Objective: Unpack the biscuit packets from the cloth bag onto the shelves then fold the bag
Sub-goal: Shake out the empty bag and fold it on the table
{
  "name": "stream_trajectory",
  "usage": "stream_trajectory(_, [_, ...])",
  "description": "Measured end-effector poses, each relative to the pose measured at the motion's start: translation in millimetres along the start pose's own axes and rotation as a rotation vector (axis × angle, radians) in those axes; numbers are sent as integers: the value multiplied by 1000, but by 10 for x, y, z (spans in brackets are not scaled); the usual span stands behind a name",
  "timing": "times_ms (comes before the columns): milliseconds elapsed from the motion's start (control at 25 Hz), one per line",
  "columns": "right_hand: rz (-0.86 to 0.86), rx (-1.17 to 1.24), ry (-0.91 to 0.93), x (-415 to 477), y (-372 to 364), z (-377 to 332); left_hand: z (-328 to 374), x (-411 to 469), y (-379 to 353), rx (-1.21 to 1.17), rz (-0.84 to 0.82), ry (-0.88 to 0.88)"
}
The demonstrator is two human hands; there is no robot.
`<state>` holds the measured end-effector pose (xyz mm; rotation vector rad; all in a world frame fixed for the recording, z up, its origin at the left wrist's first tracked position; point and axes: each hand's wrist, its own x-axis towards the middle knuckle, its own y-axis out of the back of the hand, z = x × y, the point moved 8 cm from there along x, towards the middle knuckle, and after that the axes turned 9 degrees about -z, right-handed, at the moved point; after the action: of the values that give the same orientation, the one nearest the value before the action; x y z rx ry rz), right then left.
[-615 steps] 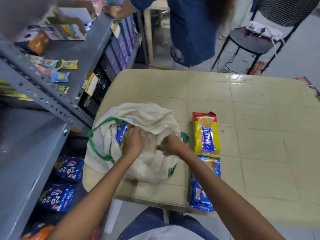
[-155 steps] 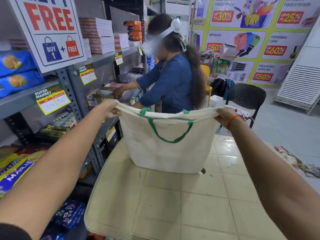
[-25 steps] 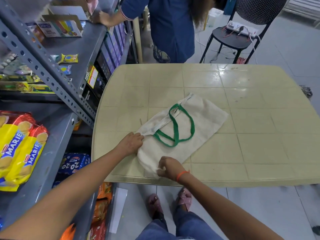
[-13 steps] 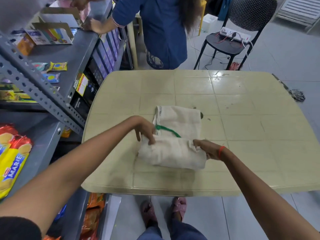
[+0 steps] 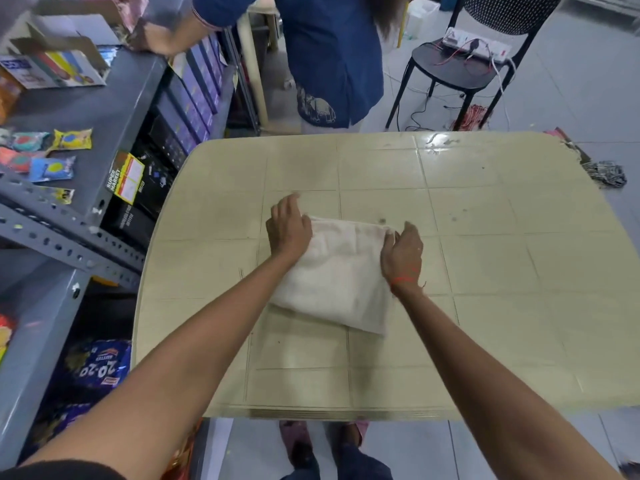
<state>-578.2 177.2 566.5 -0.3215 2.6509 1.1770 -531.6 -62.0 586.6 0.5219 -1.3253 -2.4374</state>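
Now both flat, ungripping hands, left hand [image 5: 289, 227] and right hand [image 5: 401, 252], press the folded cloth bag [image 5: 341, 275] (lifting early could let it spring open).

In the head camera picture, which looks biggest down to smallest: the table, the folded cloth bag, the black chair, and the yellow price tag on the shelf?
1. table
2. black chair, partly cut off by the frame and farther away, so unsure against the bag
3. folded cloth bag
4. yellow price tag
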Motion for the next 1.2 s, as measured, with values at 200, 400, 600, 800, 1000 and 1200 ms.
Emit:
stream_trajectory(200, [-501, -700, 529, -677, -1027, 175, -154, -892, -786, 602, -293, -731])
stream_trajectory(400, [-619, -895, 515, -797, -1139, 380, -686, -1023, -929, 751, -495, -522])
stream_trajectory(600, [-769, -639, 360, -921, -987, 165, -362, -1142, -731, 594, -681, -393])
stream_trajectory(800, [-1159, -353, 55, -1063, -722, 208, -457, -1342, -562, 159, -1095, -50])
stream_trajectory(1000, [-527, -636, 168, -647, -479, 19, -516, -999, -358, 300, -734, -7])
stream_trajectory(1200, [-313, -767, 576, -1435, -956, 250, -423, -1812, -681, 562, -321, -459])
